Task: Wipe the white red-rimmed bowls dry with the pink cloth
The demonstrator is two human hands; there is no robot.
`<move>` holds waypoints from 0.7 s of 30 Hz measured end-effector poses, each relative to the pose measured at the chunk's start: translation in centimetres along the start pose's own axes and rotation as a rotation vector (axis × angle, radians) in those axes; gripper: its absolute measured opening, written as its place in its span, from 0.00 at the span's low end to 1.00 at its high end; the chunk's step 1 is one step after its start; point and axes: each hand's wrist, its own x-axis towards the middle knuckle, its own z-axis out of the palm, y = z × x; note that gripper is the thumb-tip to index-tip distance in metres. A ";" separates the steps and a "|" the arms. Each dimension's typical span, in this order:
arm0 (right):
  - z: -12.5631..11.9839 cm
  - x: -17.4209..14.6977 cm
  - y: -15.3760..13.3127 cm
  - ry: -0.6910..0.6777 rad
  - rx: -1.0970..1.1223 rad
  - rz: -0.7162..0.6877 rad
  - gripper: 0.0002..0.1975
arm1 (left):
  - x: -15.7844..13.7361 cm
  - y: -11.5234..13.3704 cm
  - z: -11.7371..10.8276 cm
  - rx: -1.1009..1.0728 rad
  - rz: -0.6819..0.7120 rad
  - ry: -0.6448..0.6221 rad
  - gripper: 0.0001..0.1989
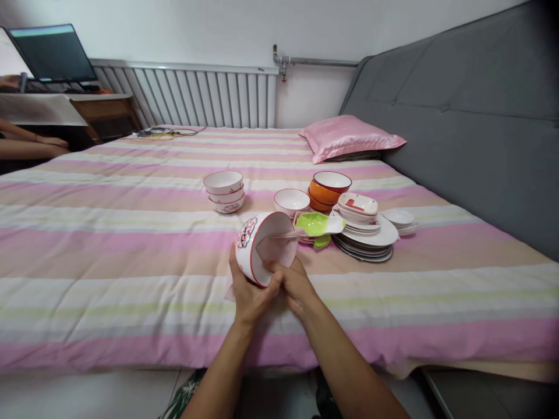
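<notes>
Bowl (248,247) in left hand (251,298), cloth (279,249) in right hand (299,285), bedspread (109,244) wide leftward, edge near

The held bowl (250,247) looks like smooth glazed ceramic, as do the glossy orange bowls (321,194), while the pink wipe (282,251) inside it is thin and matt, whether cloth or paper being unclear. The pillow (349,137) has a satin sheen above the matt, creased cloth bedspread (131,250); the radiator (187,93) appears to be smooth painted metal.
</notes>
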 end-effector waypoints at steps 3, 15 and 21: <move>-0.1 0.1 -0.2 0.005 -0.005 -0.004 0.22 | 0.0 0.4 0.1 -0.015 0.005 -0.008 0.49; -0.7 0.6 -0.6 0.009 -0.077 -0.055 0.21 | 0.1 1.0 0.1 -0.116 -0.030 -0.049 0.47; -1.0 0.6 -0.9 0.021 -0.157 -0.075 0.20 | 0.2 0.8 -0.5 -0.087 -0.002 -0.058 0.44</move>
